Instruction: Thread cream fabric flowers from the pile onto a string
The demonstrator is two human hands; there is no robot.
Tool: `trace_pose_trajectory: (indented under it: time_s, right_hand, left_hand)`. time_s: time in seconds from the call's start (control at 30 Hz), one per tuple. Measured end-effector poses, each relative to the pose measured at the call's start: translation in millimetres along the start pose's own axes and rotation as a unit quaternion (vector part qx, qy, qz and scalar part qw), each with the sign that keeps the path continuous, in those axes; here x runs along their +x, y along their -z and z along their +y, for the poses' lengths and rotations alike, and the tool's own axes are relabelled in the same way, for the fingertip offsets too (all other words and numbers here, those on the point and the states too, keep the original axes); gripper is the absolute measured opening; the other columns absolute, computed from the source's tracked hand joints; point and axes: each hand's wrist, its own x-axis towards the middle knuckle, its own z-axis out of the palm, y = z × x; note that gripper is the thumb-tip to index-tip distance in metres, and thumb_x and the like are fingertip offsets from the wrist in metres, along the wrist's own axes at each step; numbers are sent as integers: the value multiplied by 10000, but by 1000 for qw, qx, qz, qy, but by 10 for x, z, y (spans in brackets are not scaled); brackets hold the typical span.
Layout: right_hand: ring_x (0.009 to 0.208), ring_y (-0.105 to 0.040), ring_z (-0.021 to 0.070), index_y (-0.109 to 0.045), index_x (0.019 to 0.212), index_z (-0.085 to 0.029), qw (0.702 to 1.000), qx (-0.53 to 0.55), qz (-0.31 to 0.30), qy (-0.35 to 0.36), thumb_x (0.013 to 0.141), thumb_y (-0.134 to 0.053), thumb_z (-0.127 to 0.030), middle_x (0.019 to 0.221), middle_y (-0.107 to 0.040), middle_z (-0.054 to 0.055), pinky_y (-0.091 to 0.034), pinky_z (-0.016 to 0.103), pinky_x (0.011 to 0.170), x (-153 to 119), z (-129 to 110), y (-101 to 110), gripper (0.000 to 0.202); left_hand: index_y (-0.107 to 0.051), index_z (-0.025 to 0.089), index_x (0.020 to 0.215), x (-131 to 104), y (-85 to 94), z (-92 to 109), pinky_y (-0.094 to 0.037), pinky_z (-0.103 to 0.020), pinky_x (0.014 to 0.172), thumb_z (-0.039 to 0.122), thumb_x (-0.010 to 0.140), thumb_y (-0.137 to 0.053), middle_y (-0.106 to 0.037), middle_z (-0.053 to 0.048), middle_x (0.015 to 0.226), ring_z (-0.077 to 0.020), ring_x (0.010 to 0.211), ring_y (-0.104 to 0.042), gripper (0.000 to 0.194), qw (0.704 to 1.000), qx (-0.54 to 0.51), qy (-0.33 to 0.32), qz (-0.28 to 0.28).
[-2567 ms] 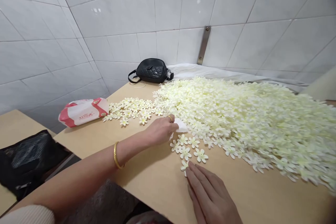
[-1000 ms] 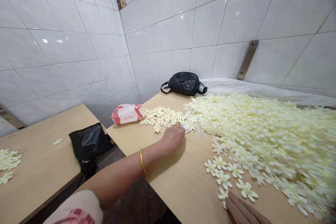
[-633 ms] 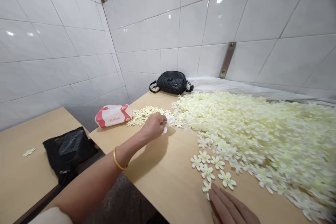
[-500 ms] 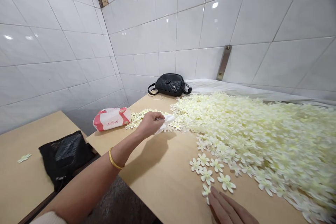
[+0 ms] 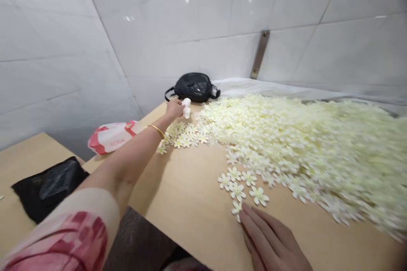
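Observation:
My left hand [image 5: 174, 107] reaches to the back of the table, its fingers closed on a crumpled white tissue [image 5: 187, 112]. Right behind it stands a black quilted bag [image 5: 194, 88] against the wall. My right hand [image 5: 272, 237] lies flat near the front, fingers stretched out. Its fingertips touch a pale artificial flower [image 5: 237, 207] and partly cover it. Several more loose flowers [image 5: 238, 191] lie just beyond them.
A large heap of pale yellow-white flowers [image 5: 305, 144] spreads over the right side. A smaller cluster [image 5: 182, 134] lies below my left hand. A red-and-white tissue pack [image 5: 116, 136] is at the left edge. A black pouch [image 5: 47, 184] rests on another table.
My left hand has moved away from me with the tissue, from above the small flower cluster to in front of the black bag. My right hand stays at the same flower. The view has shifted.

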Motion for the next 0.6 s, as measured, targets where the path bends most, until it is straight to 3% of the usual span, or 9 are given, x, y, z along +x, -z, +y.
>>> trace_pose_trajectory:
  time_s: [0.13,0.2,0.3,0.43,0.6]
  right_hand:
    - [1049,-492,246,-517,1146,-98,992,60,-40,-104,736,-424,-55,1147,-572,119,-458,389,825,131,-169,155,423]
    - [1056,-473,251,-519,1140,-83,988,75,-54,-124,731,-415,-32,1143,-568,132,-452,408,837,171,-211,187,426]
    - [1069,-453,246,-523,1130,-80,983,92,-65,-143,739,-419,-24,1147,-556,139,-434,413,870,183,-237,209,408]
    - [1085,-440,232,-514,1113,-93,977,102,-44,-180,772,-416,-53,1182,-517,144,-408,416,901,171,-233,228,356]
    - [1080,-455,235,-507,1099,-89,969,37,-18,-243,811,-399,-142,1149,-532,159,-403,427,897,137,-137,246,312]
  left_hand:
    - [-572,60,996,-204,-24,14,-427,-270,678,218,699,-586,-611,-109,965,-152,717,-582,336,998,20,-52,-15]
    - [-604,106,969,-482,-8,28,-441,-300,690,273,703,-576,-603,-104,1007,-174,735,-580,315,988,50,-146,-19]
    - [-639,138,883,-1095,-2,31,-469,-335,666,316,783,-470,-622,-85,937,-168,681,-574,265,948,77,-294,-89]
    - [-619,165,949,-1879,-123,30,-473,-340,775,254,830,-405,-607,-93,1028,-200,944,-534,260,887,58,-414,-194]
    - [-448,111,1202,-2309,-341,137,-351,-383,977,344,828,-415,-458,-147,1266,-235,1198,-362,442,836,66,-502,-211]
